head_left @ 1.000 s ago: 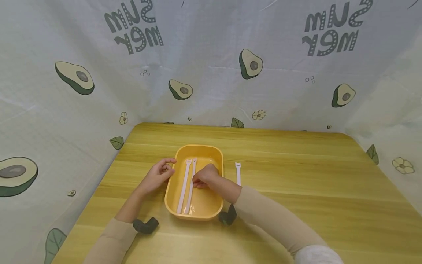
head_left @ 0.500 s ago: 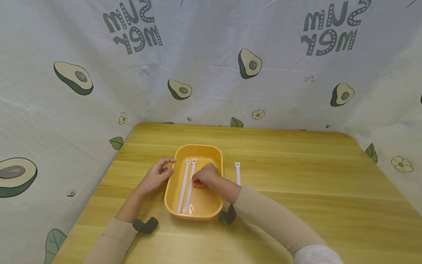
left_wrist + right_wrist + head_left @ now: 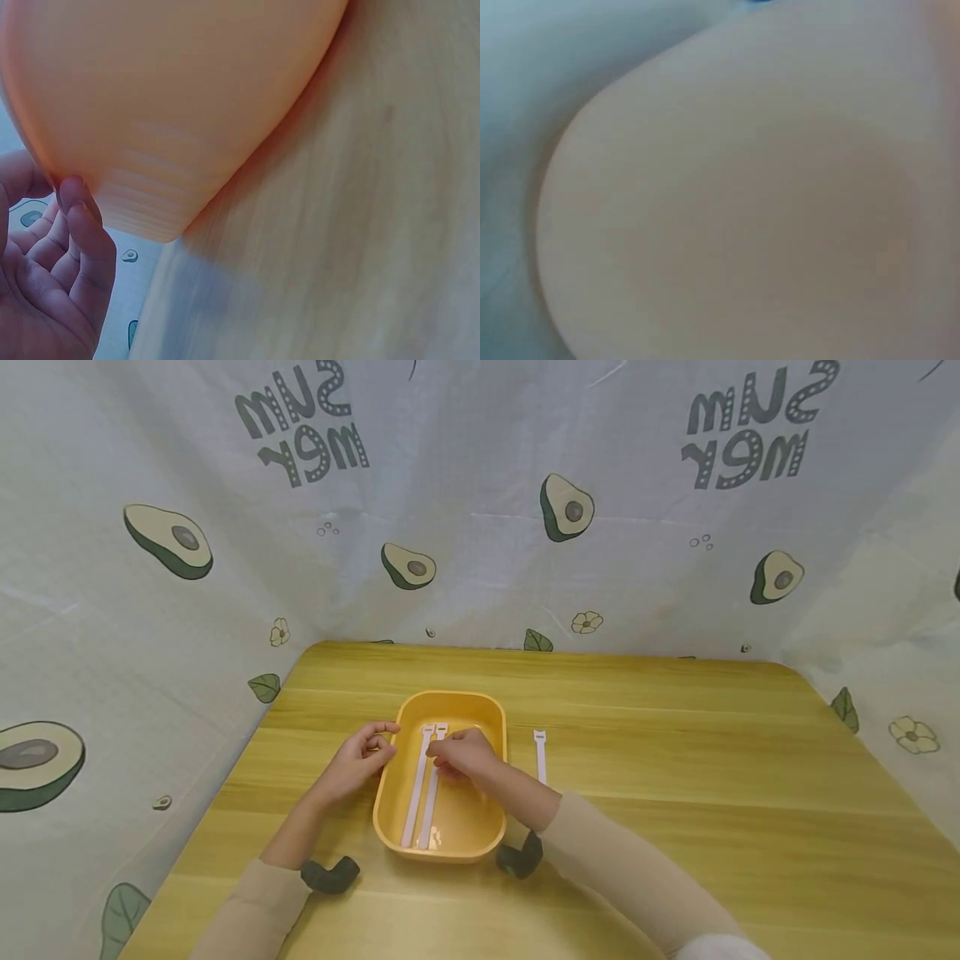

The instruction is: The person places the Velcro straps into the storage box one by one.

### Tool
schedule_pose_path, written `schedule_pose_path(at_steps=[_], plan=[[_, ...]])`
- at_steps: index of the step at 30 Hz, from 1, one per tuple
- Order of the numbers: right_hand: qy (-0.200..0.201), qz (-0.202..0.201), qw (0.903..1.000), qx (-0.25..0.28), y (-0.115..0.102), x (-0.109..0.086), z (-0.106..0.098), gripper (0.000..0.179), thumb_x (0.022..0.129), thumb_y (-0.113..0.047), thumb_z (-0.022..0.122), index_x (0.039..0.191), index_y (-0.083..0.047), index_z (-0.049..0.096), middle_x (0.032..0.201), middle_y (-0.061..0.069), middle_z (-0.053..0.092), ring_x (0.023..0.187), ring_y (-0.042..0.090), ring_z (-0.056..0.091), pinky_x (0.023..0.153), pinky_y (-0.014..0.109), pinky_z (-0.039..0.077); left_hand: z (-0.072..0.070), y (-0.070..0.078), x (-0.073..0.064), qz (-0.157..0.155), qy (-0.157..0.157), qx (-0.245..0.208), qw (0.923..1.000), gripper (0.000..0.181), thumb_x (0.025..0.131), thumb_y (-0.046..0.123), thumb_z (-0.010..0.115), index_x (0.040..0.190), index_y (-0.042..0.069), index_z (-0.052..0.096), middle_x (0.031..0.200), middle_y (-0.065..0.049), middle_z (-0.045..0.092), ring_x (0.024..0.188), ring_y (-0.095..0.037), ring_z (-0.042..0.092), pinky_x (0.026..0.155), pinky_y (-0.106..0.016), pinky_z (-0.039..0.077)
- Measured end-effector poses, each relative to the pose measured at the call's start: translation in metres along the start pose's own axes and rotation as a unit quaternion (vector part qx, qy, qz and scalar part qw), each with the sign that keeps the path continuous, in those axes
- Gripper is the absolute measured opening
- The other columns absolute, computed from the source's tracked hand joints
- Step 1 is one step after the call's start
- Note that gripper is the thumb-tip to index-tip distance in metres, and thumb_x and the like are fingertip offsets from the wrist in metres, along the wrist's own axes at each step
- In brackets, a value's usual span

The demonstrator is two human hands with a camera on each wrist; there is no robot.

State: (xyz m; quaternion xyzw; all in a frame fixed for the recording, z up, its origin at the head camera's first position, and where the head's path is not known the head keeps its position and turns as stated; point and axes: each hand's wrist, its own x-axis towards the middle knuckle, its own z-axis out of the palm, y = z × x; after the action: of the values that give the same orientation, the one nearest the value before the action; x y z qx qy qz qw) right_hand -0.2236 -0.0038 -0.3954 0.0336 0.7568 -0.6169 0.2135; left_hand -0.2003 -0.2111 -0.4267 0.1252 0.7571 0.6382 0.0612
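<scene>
In the head view, two pale hook-and-loop cable ties lie side by side inside a yellow plastic tub: the left tie (image 3: 416, 793) and the right tie (image 3: 429, 810). My left hand (image 3: 360, 760) pinches the rim of the tub (image 3: 450, 693) on its left side; the left wrist view shows thumb and fingers there. Inside the tub, my right hand (image 3: 468, 755) is over the upper part of the right tie, fingers loosely bent. Its fingertips reach between the two ties and are partly hidden. The right wrist view shows only a blurred pale surface.
A third cable tie (image 3: 541, 756) lies on the wooden table (image 3: 675, 752) just right of the tub, its lower end hidden by my right arm. Dark wrist pieces (image 3: 330, 875) sit at both wrists. A printed cloth (image 3: 480, 510) hangs behind and around the table.
The right tie turned slightly so its slotted head lies flat beside the left one. After that, my right hand moved up and left along it. My left hand stayed at the rim.
</scene>
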Motion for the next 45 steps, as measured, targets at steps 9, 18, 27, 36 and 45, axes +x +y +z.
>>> schedule_pose_path(at_steps=[9, 18, 27, 36, 45], plan=[[-0.063, -0.050, 0.9967, 0.012, -0.016, -0.024, -0.024, 0.020, 0.089, -0.016, 0.065, 0.096, 0.002, 0.065, 0.081, 0.009, 0.064, 0.065, 0.014, 0.063, 0.068, 0.031, 0.056, 0.000, 0.000, 0.000, -0.002, -0.003, -0.004, 1.0000, 0.039, 0.100, 0.005, 0.052, 0.132, -0.013, 0.040, 0.087, -0.018, 0.054, 0.065, -0.012, 0.053, 0.058, -0.024, 0.048], [-0.057, -0.073, 0.9953, 0.028, -0.005, -0.038, -0.051, 0.025, 0.091, -0.013, 0.062, 0.102, 0.009, 0.062, 0.080, 0.007, 0.063, 0.068, 0.015, 0.062, 0.072, 0.032, 0.056, 0.000, 0.000, -0.001, -0.006, -0.002, -0.009, 0.9999, 0.039, 0.100, 0.005, 0.052, 0.133, -0.012, 0.040, 0.089, -0.021, 0.053, 0.068, -0.015, 0.055, 0.058, -0.023, 0.049], [-0.043, -0.094, 0.9915, 0.079, 0.008, -0.051, -0.080, 0.017, 0.092, -0.010, 0.063, 0.097, 0.006, 0.061, 0.078, 0.006, 0.062, 0.067, 0.015, 0.061, 0.066, 0.026, 0.054, 0.000, 0.001, -0.001, 0.000, 0.001, -0.003, 1.0000, 0.038, 0.099, 0.005, 0.053, 0.132, -0.011, 0.041, 0.084, -0.011, 0.053, 0.065, -0.011, 0.053, 0.058, -0.023, 0.049], [0.016, -0.079, 0.9936, 0.079, 0.024, -0.057, -0.113, 0.021, 0.093, -0.010, 0.060, 0.101, 0.009, 0.059, 0.079, 0.005, 0.061, 0.069, 0.014, 0.063, 0.073, 0.028, 0.055, 0.000, 0.001, 0.000, 0.004, -0.004, 0.001, 1.0000, 0.037, 0.099, 0.003, 0.052, 0.131, -0.012, 0.041, 0.083, -0.008, 0.054, 0.064, -0.011, 0.054, 0.058, -0.024, 0.049], [0.060, -0.058, 0.9955, 0.045, 0.044, -0.050, -0.127, 0.018, 0.094, -0.004, 0.056, 0.103, 0.012, 0.059, 0.086, 0.008, 0.063, 0.072, 0.011, 0.061, 0.071, 0.025, 0.055, 0.000, 0.000, 0.000, 0.003, -0.002, 0.004, 1.0000, 0.037, 0.100, 0.003, 0.052, 0.131, -0.013, 0.041, 0.083, -0.012, 0.053, 0.064, -0.011, 0.054, 0.058, -0.023, 0.049]])
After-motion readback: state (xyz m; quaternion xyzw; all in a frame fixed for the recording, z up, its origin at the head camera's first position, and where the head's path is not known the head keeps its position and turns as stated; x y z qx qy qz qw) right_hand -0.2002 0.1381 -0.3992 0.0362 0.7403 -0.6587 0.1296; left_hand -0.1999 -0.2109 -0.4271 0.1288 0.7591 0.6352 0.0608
